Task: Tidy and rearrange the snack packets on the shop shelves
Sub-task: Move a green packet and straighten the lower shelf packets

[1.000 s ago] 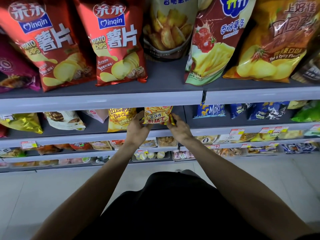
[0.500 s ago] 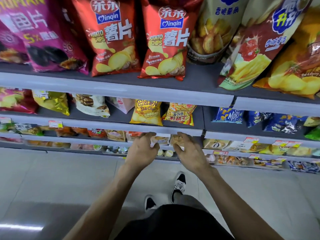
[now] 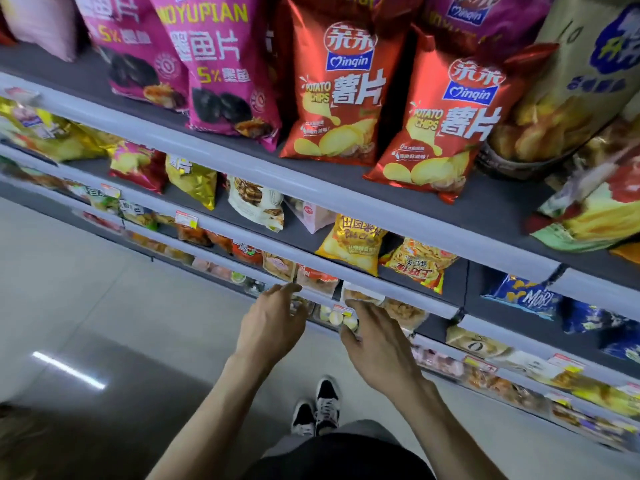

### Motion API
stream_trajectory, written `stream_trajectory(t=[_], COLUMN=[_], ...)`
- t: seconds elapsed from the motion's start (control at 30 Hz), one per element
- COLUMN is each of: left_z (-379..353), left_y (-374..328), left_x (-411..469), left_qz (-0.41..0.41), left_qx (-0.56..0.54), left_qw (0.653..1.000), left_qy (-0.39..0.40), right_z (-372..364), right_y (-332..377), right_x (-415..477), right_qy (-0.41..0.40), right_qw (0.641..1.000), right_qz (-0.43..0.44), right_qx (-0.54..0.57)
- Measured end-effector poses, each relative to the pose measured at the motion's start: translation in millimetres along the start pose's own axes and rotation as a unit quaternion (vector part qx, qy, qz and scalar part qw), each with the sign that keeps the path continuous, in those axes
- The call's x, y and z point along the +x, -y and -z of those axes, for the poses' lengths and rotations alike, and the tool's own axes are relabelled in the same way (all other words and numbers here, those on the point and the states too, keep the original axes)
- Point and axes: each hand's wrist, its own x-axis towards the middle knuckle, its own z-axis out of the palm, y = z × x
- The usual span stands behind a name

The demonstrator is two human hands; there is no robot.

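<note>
Both relaxed, uncurled: left hand (image 3: pixel 270 323) empty; right hand (image 3: pixel 375 344) beside clear packet (image 3: pixel 363 293).

Snack packets (image 3: pixel 349 98) on grey shelves (image 3: pixel 242 161)

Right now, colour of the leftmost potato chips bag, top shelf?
Potato chips bag: shiny red, yellow crisps pictured. Head view.

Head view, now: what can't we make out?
Right hand: motion blur and its own fingers hide whether it holds the small snack packet.
Left hand: fingertips blurred, so contact with anything is unclear.
Price tags: too small and blurred to read.
Pink bags: tops cut off by the upper frame edge.
</note>
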Motion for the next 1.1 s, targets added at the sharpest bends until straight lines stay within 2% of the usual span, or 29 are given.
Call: stream_trajectory(t=[0.43,0.63,0.9,1.1], left_z=[32.5,47.0,95.2,152.4], left_y=[44.6,73.3,147.8,218.6], left_x=[-10.5,-6.9,19.2,41.9], left_qz=[0.153,0.199,0.196,0.182], left_qx=[-0.019,-0.035,-0.044,-0.039], left_qw=[0.984,0.973,0.971,0.975], left_qy=[-0.09,-0.112,-0.13,-0.124], right_z=[-13.8,-31.6,-73.6,-104.1], right_y=[78.0,128.3,218.8,295.5], right_x=[96.5,132.6,180.5,205.7], right_qy=[0.084,0.095,0.108,0.1], right_qw=[0.982,0.972,0.96,0.965], right_qz=[0.164,0.206,0.233,0.213], right_qx=[-0.036,-0.061,-0.107,-0.117])
